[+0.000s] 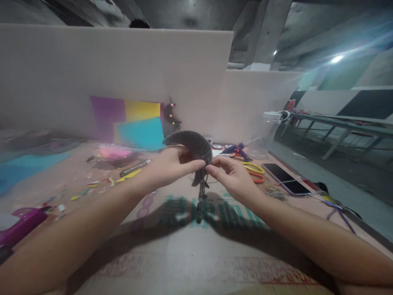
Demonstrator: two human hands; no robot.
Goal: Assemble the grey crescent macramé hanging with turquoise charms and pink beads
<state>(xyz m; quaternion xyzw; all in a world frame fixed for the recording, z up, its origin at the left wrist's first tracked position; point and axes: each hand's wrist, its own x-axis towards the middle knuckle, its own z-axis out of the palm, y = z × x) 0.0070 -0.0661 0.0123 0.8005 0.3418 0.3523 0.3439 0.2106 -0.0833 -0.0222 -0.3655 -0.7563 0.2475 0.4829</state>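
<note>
While both hands [172, 166] [233, 174] hold a crescent [198, 144], cardboard [184, 246] lies below — partition [190, 69] behind.

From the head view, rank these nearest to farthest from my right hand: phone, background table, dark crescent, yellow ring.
1. Dark crescent, at the right hand, leftward.
2. Yellow ring, just right.
3. Phone, farther right.
4. Background table, far right.

bare left hand [175, 168], bare right hand [235, 176], slim forearms [101, 213] likewise bare

Green characters [178, 210], seemingly 慧康面, and illegible red print [285, 278] on the cardboard [181, 246]
</note>
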